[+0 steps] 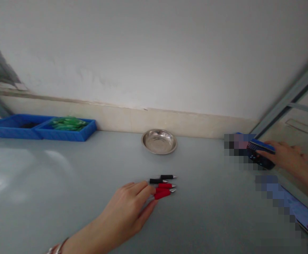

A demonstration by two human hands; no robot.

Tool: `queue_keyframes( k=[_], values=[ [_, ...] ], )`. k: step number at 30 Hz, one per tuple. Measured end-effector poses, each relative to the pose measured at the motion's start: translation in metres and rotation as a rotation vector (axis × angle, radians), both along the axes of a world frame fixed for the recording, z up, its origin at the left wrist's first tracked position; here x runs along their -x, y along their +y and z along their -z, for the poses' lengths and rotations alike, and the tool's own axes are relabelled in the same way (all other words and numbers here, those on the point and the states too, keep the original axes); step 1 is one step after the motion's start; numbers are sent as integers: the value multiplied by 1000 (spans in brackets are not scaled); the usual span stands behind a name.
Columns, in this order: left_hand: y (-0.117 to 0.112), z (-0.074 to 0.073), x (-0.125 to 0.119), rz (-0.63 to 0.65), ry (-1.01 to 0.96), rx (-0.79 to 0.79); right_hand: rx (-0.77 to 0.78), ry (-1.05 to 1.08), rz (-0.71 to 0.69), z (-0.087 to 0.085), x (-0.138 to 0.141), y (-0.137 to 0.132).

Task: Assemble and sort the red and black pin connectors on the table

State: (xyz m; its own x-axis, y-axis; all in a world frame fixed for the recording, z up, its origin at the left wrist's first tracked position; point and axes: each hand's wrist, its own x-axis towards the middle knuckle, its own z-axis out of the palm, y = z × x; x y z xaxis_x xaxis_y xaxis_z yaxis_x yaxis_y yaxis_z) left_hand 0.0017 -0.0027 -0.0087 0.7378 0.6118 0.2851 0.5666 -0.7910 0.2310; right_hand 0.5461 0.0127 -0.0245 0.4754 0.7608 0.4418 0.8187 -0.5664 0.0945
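Left hand [124, 208] low on grey worktop [50, 183], fingers extended, touching the near ends of three red-gripped pens [164, 189]; firmness of grip not determinable; two black-gripped pens [163, 179] just beyond, all five lying roughly parallel, silver tips pointing right; right hand [286, 157] closed around a dark keypad handset [260, 157] with blue edge, at far right of worktop; steel dish [159, 141] beyond pens; blue divided tray [41, 127] with green items [68, 123] at far left.
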Motion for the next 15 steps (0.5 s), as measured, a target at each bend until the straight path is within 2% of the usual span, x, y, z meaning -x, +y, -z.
queue_keyframes(
  k=[4,15],
  values=[
    [0,1,1,25,-24,-12,135,69,59,2,-2,6],
    [0,1,1,26,-11,35,131,-81,23,5,3,13]
  ],
)
